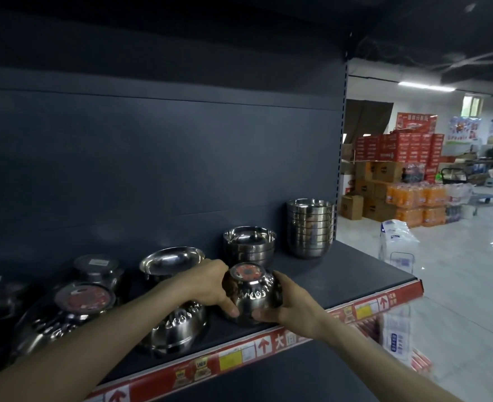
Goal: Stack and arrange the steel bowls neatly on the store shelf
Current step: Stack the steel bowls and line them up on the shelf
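Upturned steel bowl [252, 294] gripped between left hand [207, 282] and right hand [293, 304], fingers curled round sides, above shelf [355, 274]. Stacked bowls [310, 227] beyond right hand.

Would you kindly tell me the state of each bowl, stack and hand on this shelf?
Held bowl, upside down, label on top.
Left hand, gripping the held bowl.
Right hand, gripping the held bowl.
Tall stack, upright, nested, at the shelf right end.
Short stack, upright, nested.
Wide bowl, rim up, tilted.
Labelled bowl at left, upside down, unstacked.
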`<state>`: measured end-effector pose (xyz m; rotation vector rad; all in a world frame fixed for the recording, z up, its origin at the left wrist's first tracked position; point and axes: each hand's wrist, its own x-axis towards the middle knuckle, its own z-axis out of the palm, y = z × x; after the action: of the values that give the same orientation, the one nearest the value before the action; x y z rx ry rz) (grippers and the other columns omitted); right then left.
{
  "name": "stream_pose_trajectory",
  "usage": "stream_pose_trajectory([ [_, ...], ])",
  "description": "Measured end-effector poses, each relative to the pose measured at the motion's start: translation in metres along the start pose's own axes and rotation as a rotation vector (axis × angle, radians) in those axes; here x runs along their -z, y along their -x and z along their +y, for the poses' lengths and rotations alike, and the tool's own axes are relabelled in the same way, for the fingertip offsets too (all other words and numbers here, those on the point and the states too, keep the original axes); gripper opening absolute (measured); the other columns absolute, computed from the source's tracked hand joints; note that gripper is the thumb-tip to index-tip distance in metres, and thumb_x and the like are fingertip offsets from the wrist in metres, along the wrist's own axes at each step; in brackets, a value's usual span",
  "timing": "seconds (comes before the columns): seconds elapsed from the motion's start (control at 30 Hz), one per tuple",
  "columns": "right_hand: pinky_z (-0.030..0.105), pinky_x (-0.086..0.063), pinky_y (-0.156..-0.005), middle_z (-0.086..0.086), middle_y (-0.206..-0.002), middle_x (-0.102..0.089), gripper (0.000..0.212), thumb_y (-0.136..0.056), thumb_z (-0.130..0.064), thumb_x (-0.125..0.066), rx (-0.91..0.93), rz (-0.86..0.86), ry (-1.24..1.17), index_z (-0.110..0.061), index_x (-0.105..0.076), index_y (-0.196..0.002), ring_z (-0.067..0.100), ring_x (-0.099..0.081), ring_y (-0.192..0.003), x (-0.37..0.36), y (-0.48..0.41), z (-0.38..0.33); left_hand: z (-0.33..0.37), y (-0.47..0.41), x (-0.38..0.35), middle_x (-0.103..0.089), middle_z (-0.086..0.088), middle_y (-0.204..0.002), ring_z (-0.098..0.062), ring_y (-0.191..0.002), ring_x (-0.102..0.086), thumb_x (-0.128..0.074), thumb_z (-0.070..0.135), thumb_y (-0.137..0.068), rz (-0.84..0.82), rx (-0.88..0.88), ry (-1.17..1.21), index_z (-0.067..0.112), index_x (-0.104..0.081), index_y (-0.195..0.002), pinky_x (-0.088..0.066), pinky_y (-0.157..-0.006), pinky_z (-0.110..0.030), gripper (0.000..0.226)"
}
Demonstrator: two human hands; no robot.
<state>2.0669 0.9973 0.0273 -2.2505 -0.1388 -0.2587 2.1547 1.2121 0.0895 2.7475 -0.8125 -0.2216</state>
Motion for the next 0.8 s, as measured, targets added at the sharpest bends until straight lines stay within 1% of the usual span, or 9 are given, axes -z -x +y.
stream_pose_trajectory([
  [0.17,0.007,-0.049,-0.088,-0.024,-0.116,-0.068,0.066,-0.078,-0.019,-0.095,0.032,0.055,-0.027,-0.048,-0.047,-0.114,-0.001,-0.067,-0.109,0.016,0.0,-0.007,0.006,0.003,0.012,-0.077,0.014,-0.105,-0.009,-0.1,-0.07,-0.101,0.053,-0.055,0.094,-0.075,0.067,0.029,-0.073,-0.114,-0.06,-0.091,-0.034,0.07],
  [0.27,0.019,-0.057,-0.096,-0.015,-0.117,-0.075,0.067,-0.076,-0.014,-0.096,0.044,0.098,-0.077,-0.038,-0.057,-0.124,-0.001,-0.071,-0.106,0.034,-0.001,-0.012,0.013,0.007,0.02,-0.077,0.021,-0.105,-0.001,-0.103,-0.069,-0.101,0.058,-0.049,0.208,-0.155,0.159,0.034,-0.074,-0.118,-0.057,-0.094,-0.027,0.077],
  [0.37,0.007,-0.052,-0.083,-0.01,-0.114,-0.079,0.072,-0.074,-0.006,-0.096,0.066,0.121,-0.117,-0.019,-0.062,-0.136,-0.006,-0.073,-0.1,0.057,0.0,-0.023,0.022,0.009,0.024,-0.078,0.027,-0.109,0.001,-0.109,-0.071,-0.098,0.062,-0.044,0.289,-0.256,0.332,0.049,-0.07,-0.123,-0.055,-0.105,-0.033,0.085],
  [0.43,0.007,-0.05,-0.08,-0.014,-0.105,-0.081,0.069,-0.074,-0.003,-0.096,0.092,0.15,-0.128,-0.023,-0.063,-0.131,-0.007,-0.074,-0.094,0.073,0.001,-0.029,0.028,0.008,0.025,-0.077,0.026,-0.115,0.001,-0.114,-0.071,-0.098,0.061,-0.045,0.333,-0.298,0.453,0.055,-0.068,-0.122,-0.053,-0.111,-0.039,0.082],
  [0.5,0.008,-0.05,-0.079,-0.022,-0.097,-0.081,0.061,-0.076,-0.004,-0.095,0.121,0.175,-0.129,-0.033,-0.064,-0.119,-0.007,-0.073,-0.091,0.09,0.005,-0.035,0.035,0.006,0.025,-0.076,0.023,-0.123,0.0,-0.119,-0.07,-0.1,0.058,-0.048,0.351,-0.335,0.587,0.048,-0.066,-0.13,-0.051,-0.115,-0.039,0.089],
  [0.57,0.01,-0.05,-0.08,-0.02,-0.093,-0.079,0.054,-0.078,-0.009,-0.095,0.146,0.193,-0.116,-0.037,-0.065,-0.114,-0.004,-0.072,-0.088,0.103,0.01,-0.037,0.043,0.005,0.025,-0.075,0.019,-0.128,-0.003,-0.123,-0.069,-0.103,0.049,-0.054,0.355,-0.367,0.696,0.036,-0.064,-0.141,-0.05,-0.115,-0.036,0.096],
  [0.7,0.025,-0.054,-0.082,0.003,-0.091,-0.07,0.043,-0.08,-0.019,-0.095,0.177,0.243,-0.2,-0.017,-0.072,-0.116,0.018,-0.066,-0.086,0.123,0.021,-0.045,0.069,0.007,0.028,-0.081,0.021,-0.106,0.002,-0.104,-0.074,-0.093,0.008,-0.077,0.386,-0.431,0.844,0.04,-0.07,-0.111,-0.054,-0.09,-0.014,0.052],
  [0.77,0.038,-0.059,-0.093,0.009,-0.106,-0.079,0.054,-0.078,-0.032,-0.092,0.195,0.273,-0.212,-0.018,-0.072,-0.126,0.03,-0.073,-0.098,0.13,0.028,-0.051,0.081,0.007,0.028,-0.082,0.017,-0.105,0.001,-0.102,-0.075,-0.091,0.007,-0.079,0.391,-0.446,0.914,0.036,-0.072,-0.109,-0.055,-0.087,-0.013,0.045],
  [0.8,0.04,-0.058,-0.097,0.007,-0.111,-0.08,0.052,-0.079,-0.035,-0.092,0.203,0.286,-0.206,-0.022,-0.073,-0.126,0.028,-0.074,-0.106,0.134,0.033,-0.053,0.086,0.007,0.027,-0.082,0.013,-0.108,-0.003,-0.105,-0.076,-0.091,0.009,-0.08,0.386,-0.452,0.947,0.034,-0.074,-0.109,-0.056,-0.091,-0.016,0.042],
])
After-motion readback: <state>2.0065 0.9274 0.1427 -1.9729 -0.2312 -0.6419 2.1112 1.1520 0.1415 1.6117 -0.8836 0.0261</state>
